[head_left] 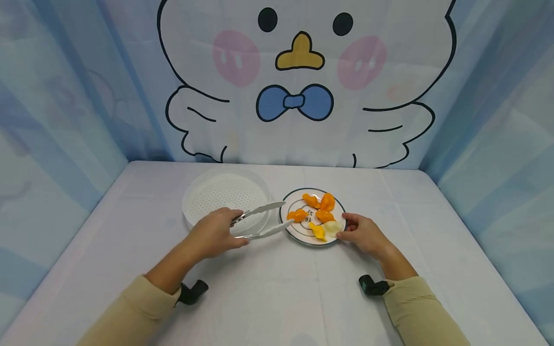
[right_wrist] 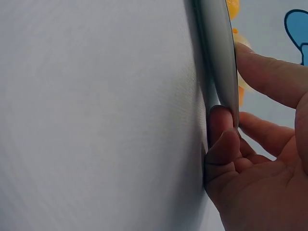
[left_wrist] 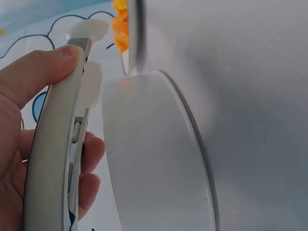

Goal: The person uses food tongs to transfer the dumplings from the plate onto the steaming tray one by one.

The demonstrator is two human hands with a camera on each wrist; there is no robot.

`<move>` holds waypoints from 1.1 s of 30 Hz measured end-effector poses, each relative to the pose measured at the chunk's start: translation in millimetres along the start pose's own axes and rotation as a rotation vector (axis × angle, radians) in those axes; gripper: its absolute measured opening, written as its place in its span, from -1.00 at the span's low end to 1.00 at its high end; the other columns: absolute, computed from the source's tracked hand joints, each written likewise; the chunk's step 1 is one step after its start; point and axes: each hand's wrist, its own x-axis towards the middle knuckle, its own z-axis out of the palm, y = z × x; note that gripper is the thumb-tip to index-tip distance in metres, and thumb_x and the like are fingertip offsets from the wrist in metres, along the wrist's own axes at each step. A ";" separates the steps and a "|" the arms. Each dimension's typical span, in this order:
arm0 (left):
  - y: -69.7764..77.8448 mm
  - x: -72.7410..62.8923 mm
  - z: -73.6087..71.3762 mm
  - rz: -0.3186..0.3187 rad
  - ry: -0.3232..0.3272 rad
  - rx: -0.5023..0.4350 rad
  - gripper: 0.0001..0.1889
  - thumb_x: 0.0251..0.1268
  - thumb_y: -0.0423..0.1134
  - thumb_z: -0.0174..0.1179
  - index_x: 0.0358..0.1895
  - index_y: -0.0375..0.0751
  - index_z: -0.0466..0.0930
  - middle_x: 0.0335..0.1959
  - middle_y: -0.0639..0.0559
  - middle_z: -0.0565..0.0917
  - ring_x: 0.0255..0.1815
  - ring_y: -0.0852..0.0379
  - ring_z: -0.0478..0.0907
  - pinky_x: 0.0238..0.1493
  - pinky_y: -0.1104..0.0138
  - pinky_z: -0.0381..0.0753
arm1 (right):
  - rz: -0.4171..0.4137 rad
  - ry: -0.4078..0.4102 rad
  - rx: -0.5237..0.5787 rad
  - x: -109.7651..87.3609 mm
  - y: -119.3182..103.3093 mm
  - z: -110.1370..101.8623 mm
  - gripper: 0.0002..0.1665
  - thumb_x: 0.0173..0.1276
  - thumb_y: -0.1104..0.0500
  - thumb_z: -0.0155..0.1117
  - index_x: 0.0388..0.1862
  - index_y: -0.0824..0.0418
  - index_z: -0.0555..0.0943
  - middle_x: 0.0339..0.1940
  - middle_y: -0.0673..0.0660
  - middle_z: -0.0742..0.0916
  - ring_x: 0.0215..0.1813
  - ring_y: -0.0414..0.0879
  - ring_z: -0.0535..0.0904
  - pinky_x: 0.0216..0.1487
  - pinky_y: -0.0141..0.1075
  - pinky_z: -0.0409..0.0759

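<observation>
My left hand [head_left: 214, 233] grips a pair of tongs [head_left: 266, 208] with metal handles and pale tips. The tongs' arms are spread, and their tips reach the left rim of a round plate [head_left: 312, 241]. Between the tips lies nothing; an orange piece [head_left: 297, 215] is just beyond them. On the plate are several wrinkled orange pieces, a yellow piece [head_left: 317, 231] and a pale piece [head_left: 332, 228]. At the plate's right edge, my right hand [head_left: 365, 234] pinches the rim, thumb on top and fingers beneath, as the right wrist view shows.
A round white tray [head_left: 188, 204] with a perforated base stands behind my left hand, left of the plate. White cloth covers the table [head_left: 281, 293]. A printed curtain [head_left: 298, 139] hangs along the back, with blue curtains at both sides.
</observation>
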 end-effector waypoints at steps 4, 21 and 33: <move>3.3 3.0 1.4 0.002 0.004 0.017 -0.24 0.11 0.02 0.49 0.30 -0.37 0.50 0.10 -0.18 0.63 0.06 -0.09 0.57 0.08 0.02 0.54 | -0.011 -0.006 0.006 -0.2 0.1 -0.8 -0.14 0.30 0.18 0.45 0.48 0.39 0.29 -0.15 0.19 0.51 -0.10 0.03 0.38 -0.23 -0.28 0.38; 25.2 20.0 3.6 -0.069 -0.063 0.077 -0.27 0.11 0.07 0.48 0.30 -0.26 0.54 0.03 -0.09 0.64 -0.05 0.03 0.57 -0.01 0.12 0.60 | -0.035 -0.010 0.024 1.6 4.4 -4.0 -0.10 0.31 0.19 0.41 0.53 0.39 0.22 -0.04 0.22 0.51 -0.04 0.04 0.39 -0.17 -0.30 0.41; 30.7 31.9 0.1 -0.081 -0.106 0.067 -0.27 0.10 0.04 0.49 0.32 -0.23 0.54 0.03 -0.06 0.66 -0.16 0.07 0.52 -0.07 0.16 0.59 | -0.021 -0.008 0.044 2.0 4.4 -2.8 -0.09 0.31 0.20 0.42 0.53 0.39 0.22 -0.04 0.22 0.50 -0.03 0.04 0.38 -0.15 -0.29 0.41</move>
